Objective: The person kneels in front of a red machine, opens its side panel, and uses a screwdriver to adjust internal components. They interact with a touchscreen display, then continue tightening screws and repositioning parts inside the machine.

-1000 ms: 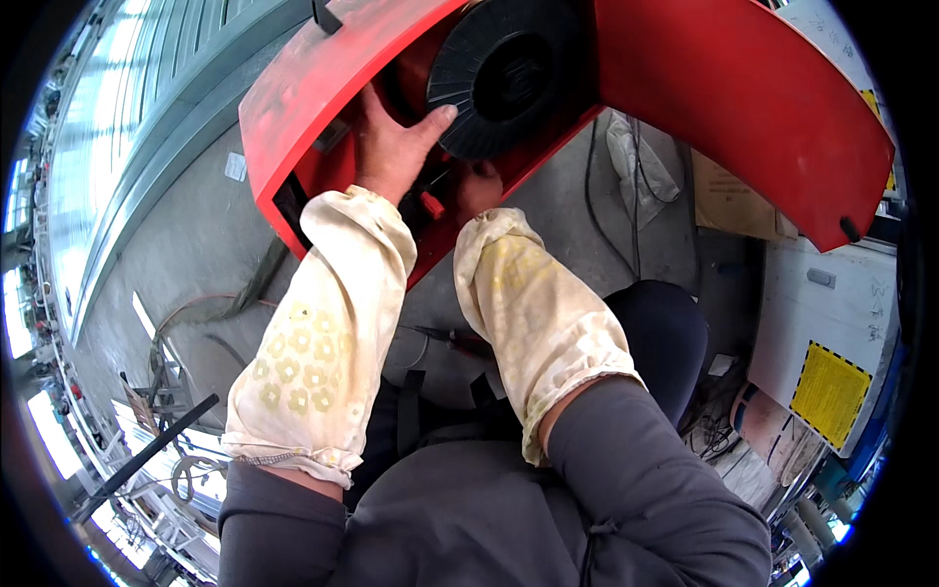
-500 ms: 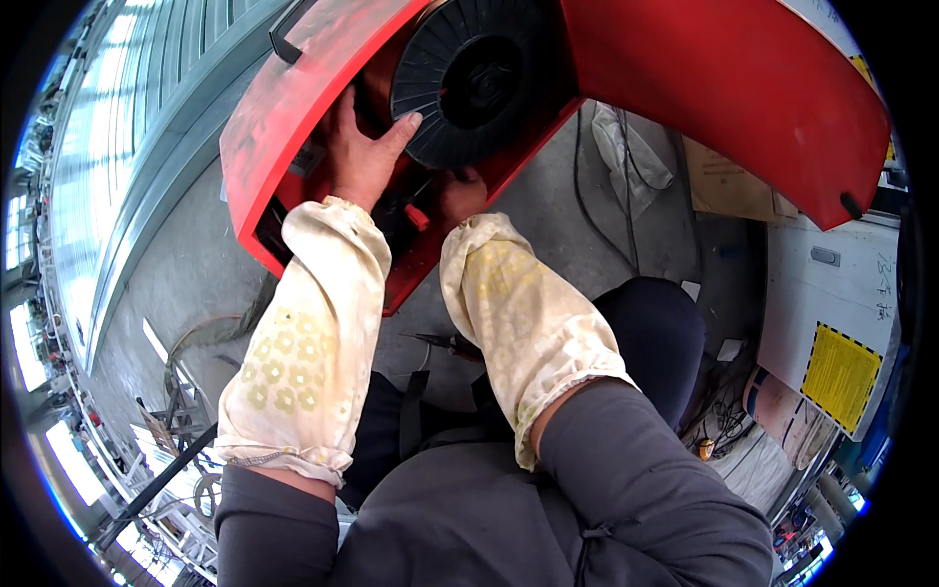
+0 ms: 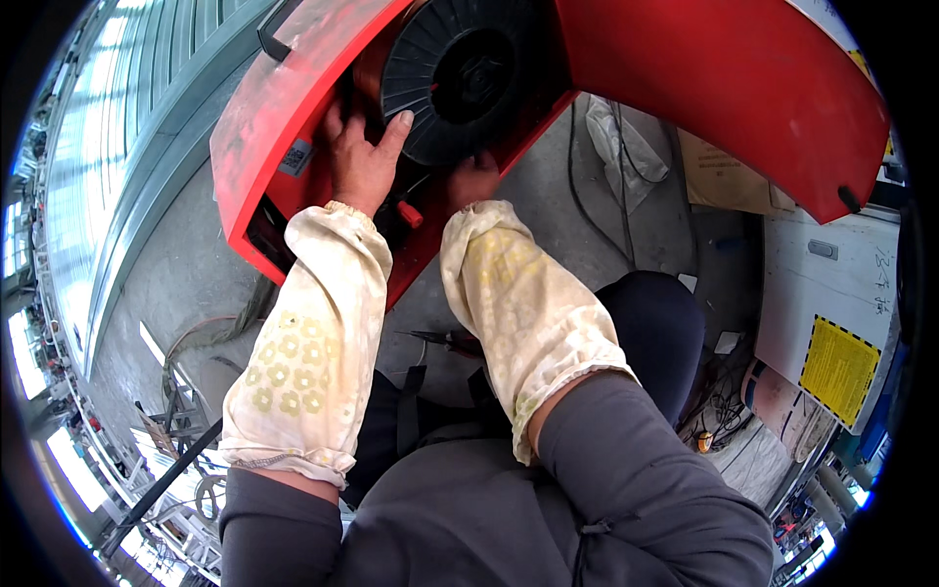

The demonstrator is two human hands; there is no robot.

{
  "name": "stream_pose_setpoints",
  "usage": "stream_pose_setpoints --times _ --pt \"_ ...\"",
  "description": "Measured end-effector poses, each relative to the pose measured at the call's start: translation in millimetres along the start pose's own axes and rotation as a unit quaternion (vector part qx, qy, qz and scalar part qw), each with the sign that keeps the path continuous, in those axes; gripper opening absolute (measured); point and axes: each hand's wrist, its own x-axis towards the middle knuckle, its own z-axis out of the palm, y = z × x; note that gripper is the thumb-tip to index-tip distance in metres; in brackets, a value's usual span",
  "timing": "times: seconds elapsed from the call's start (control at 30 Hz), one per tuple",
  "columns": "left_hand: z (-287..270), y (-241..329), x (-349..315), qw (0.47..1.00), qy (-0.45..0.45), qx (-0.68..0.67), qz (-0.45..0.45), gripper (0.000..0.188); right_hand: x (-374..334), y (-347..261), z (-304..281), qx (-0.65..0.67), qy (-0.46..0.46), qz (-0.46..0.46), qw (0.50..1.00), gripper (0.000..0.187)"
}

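A black plastic wire spool (image 3: 416,122) wound with copper-coloured wire stands inside an open red metal housing (image 3: 256,171). My left hand (image 3: 364,168) grips the spool's left lower edge, thumb against the flange and fingers curled toward the wound wire. Close under the spool's lower edge is my right hand (image 3: 473,184); its fingers are mostly hidden in shadow there, so their grip cannot be made out. Between my hands a small red knob (image 3: 409,214) shows inside the housing. Cream sleeve covers wrap both forearms.
The housing's curved red cover (image 3: 724,88) swings out to the right. Beyond it lie a cardboard box (image 3: 724,176), clear plastic and black cables (image 3: 575,186). A white cabinet (image 3: 822,284) stands at right. Pliers-like dark tools (image 3: 450,340) lie on the floor near my legs.
My right hand has moved slightly up and right along the spool's lower edge. My left hand's fingers have shifted a little on the spool's side. The whole view has drifted slightly.
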Motion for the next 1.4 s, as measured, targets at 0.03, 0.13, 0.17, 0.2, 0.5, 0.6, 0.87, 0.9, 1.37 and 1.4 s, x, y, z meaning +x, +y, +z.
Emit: stream_pose_setpoints --times 0.03,0.13,0.17,0.2,0.5,0.6,0.87,0.9,1.37,1.4 --pt "0 1 0 1.000 -0.005 -0.003 0.001 0.079 0 -3 0 -0.023 0.012 -0.018 1.000 0.023" --pt "3 1 2 1.000 -0.008 -0.011 0.009 0.078 13 18 -13 -0.187 0.061 -0.077 0.977 0.022" --pt "2 2 3 1.000 -0.010 -0.008 0.009 0.078 16 24 -16 -0.255 0.078 -0.096 0.959 0.022" --pt "2 3 3 1.000 -0.012 -0.005 0.008 0.078 19 31 -19 -0.248 0.075 -0.104 0.960 0.022" --pt "1 -4 14 1.000 -0.015 -0.012 0.019 0.079 24 36 -14 -0.030 0.020 -0.039 0.999 0.026" --pt "4 2 19 0.999 0.008 -0.025 0.032 0.080 24 34 -14 -0.074 0.026 -0.027 0.997 0.028" --pt "-8 32 67 0.993 -0.020 -0.088 0.075 0.085 7 17 -2 0.006 -0.029 -0.009 1.000 0.033" --pt "-9 35 73 0.993 -0.031 -0.083 0.078 0.085 7 19 -1 0.029 -0.037 -0.002 0.999 0.033" --pt "11 -11 3 0.998 0.054 -0.003 0.041 0.069 27 60 -10 0.077 -0.137 -0.030 0.987 0.033" --pt "14 -19 -8 0.999 0.029 -0.031 0.004 0.066 24 60 -7 0.072 -0.140 -0.017 0.987 0.032"
